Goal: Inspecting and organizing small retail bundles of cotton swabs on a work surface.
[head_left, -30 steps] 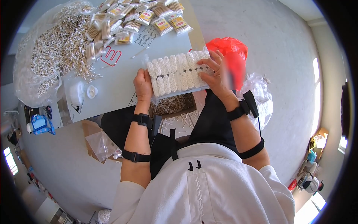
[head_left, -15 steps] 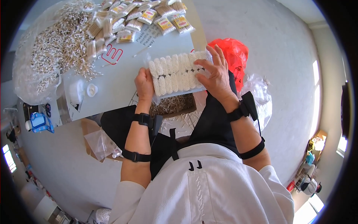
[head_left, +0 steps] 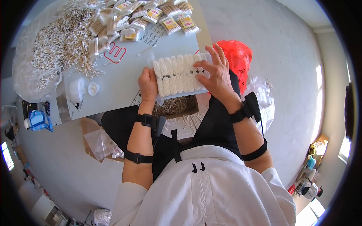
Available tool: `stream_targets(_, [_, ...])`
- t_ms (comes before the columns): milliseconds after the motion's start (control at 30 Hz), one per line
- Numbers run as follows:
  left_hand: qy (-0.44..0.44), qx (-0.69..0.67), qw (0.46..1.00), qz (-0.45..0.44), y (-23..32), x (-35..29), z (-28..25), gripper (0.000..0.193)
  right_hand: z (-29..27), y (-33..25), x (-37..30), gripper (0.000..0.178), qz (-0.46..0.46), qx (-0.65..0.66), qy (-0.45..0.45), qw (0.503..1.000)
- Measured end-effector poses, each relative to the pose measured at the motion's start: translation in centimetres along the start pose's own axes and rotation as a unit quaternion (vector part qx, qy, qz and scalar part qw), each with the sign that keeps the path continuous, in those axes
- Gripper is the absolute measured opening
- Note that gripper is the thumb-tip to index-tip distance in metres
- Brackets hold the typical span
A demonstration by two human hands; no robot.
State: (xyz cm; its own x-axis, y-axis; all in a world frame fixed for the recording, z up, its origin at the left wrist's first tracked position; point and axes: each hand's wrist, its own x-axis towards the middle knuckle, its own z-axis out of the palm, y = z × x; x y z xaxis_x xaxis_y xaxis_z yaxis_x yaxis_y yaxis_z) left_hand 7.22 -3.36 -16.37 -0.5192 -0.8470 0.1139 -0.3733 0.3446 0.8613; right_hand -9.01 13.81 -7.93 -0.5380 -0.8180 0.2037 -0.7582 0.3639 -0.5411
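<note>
Two rows of white cotton-tipped bundles stand end-on in a clear plastic bag of cotton swab packs (head_left: 177, 73), at the near right edge of the table. My left hand (head_left: 148, 83) is closed round the bag's left end, its fingers curled. Over the right end, my right hand (head_left: 217, 73) has its thumb and index finger bent onto the bundles, while its other fingers reach up along the far right side. Part of the bag's right end is hidden under this hand.
Many small cotton swab packs (head_left: 139, 23) lie at the table's far side. A big clear bag of loose swabs (head_left: 62, 41) spills at left, near a small white round container (head_left: 93, 89). Below sits a cardboard box of swabs (head_left: 175, 106). A red plastic bag (head_left: 239, 60) stands at right.
The view has shifted slightly, so table and bag appear a little to the right. My hands keep nearly the same places on the bag.
</note>
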Motion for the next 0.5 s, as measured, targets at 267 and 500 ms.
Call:
stream_targets(267, [0.009,0.003,1.000,0.017,-0.2,0.0,0.0,0.032,0.6,-1.5,0.3,0.030,-0.011,-0.010,-0.013,1.000])
stream_targets(500, [0.007,-0.002,1.000,0.005,-0.5,-0.1,-0.1,0.033,0.5,-2.0,0.7,0.031,-0.015,-0.020,-0.023,0.999])
